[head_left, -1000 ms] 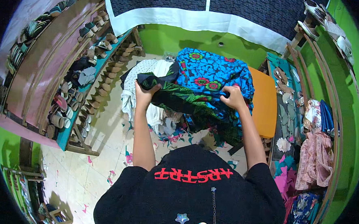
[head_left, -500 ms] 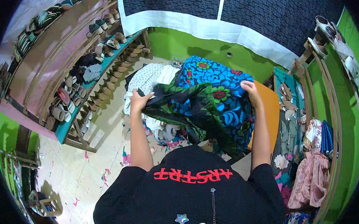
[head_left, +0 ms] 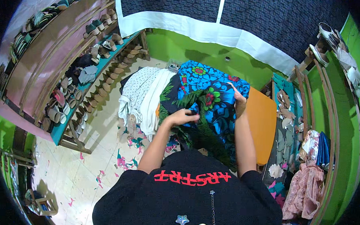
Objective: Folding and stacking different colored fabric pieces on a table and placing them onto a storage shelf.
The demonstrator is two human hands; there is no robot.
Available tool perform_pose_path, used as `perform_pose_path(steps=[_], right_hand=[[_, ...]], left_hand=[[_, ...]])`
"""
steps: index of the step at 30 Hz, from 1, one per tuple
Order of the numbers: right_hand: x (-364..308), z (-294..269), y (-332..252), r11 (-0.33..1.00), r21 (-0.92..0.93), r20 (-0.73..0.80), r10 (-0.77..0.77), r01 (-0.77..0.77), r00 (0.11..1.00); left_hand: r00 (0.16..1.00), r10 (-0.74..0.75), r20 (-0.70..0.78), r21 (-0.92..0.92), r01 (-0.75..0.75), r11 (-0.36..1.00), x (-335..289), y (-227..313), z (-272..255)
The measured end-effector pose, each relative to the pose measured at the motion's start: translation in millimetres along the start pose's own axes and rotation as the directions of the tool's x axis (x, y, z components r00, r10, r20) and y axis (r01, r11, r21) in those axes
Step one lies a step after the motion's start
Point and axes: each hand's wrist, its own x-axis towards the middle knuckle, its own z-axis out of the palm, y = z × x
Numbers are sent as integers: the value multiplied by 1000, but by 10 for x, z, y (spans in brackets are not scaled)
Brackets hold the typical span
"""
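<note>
A large cloth (head_left: 208, 75), blue with red and green flowers and black and dark green parts, lies in folds in front of me. My left hand (head_left: 181, 117) is closed on a dark green fold near its middle, fingers pointing right; the fingertips are slightly blurred. At the right side of the cloth, my right hand (head_left: 240, 102) is raised and pinches its edge between thumb and fingers. White cloths, one a dotted cloth (head_left: 143, 80), hang in a pile just left of the floral one. The cloth's lower part is partly hidden by my forearms and black shirt.
An orange tabletop (head_left: 265, 125) shows to the right of the cloth. Left stands a rack (head_left: 103, 61) of shoes and shoe forms; right, a shelf (head_left: 287, 130) with cut pieces and a pink lace cloth (head_left: 304, 188). Colourful scraps (head_left: 124, 162) litter the tiled floor.
My left hand has moved right and down toward the cloth's middle, bringing the dark green side with it. My right hand has come slightly left and lower. More of the white cloths shows.
</note>
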Motion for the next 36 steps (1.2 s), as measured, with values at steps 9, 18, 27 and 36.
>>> perform_pose_path(steps=[9, 18, 27, 36], right_hand=[[-123, -185, 18, 999, -12, -212, 40, -43, 976], [-284, -903, 315, 668, -609, -685, -170, -429, 708], [33, -258, 50, 46, -997, 42, -341, 61, 939], [408, 521, 116, 296, -920, 256, -43, 257, 966]], left_hand=[[1000, 22, -22, -860, -30, 509, 332, 107, -6], [718, -79, -692, -213, -99, 972, 233, -32, -108], [738, 339, -584, -19, -431, 902, -83, 407, -250], [788, 320, -525, 6, -373, 928, -395, 661, -374]])
